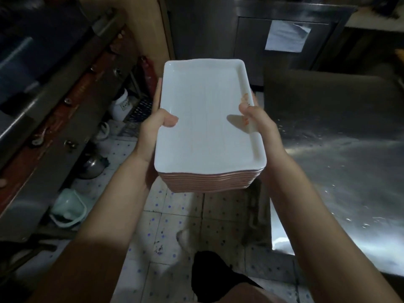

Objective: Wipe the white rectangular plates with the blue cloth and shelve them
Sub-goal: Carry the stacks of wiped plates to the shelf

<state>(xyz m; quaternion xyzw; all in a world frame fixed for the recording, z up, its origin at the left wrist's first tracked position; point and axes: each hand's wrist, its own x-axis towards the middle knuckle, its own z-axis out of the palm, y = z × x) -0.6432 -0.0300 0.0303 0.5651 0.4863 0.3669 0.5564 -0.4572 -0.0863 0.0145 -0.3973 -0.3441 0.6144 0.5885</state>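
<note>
From the head camera we're looking straight down on a stack of white rectangular plates [207, 119], held up in front of the body over the tiled floor [166, 224]. The top plate faces us, long side running away from us, and below its near edge we can see the rims of many more plates layered underneath (pinkish in this dim light).

Our left hand [150, 130] is clamped on the left side of the stack: the thumb [171, 120] is hooked over the rim onto the top plate and the fingers run along the outer edge and beneath. Our right hand [259, 125] is clamped on the right side in the same way, its thumb [243, 110] pressing on the right rim beside a small orange mark on the plate; its other fingers are hidden under the stack. Both forearms reach in from the bottom corners.

To the right, just beside the stack, lies a steel counter [341, 162] dotted with water drops. Ahead stands a steel cabinet [207, 29] with a sheet of paper [286, 36] stuck to its door. Down on the left floor we spot a pale green jug [67, 208], a metal pot [93, 165] and a white jar [120, 106] along the base of a dark counter.
</note>
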